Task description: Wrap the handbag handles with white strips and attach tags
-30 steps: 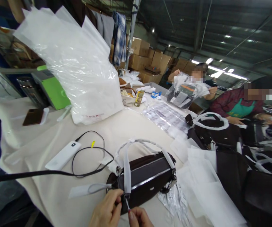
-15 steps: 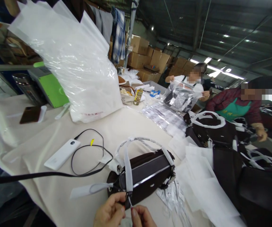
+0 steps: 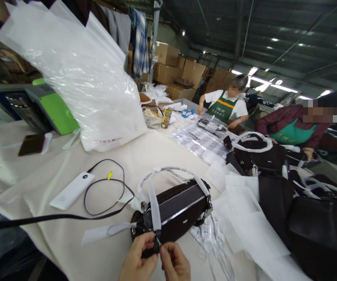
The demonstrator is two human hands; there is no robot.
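Soft brown bag [image 3: 174, 212] on counter [image 3: 156, 156]: my left hand [image 3: 137, 259] and right hand [image 3: 174, 263] pinch its small, likely slippery zipper pull [image 3: 156, 245].

Both the left hand [image 3: 137, 261] and right hand [image 3: 174, 263] are bare: no gloves, no rings (sleeves out of view).

Little can be read. The large clear plastic sack of white sheets [image 3: 77, 74], at ten o'clock on the table, carries a line of small red print near its bottom edge, too blurred to make out. Nothing else bears legible lettering.
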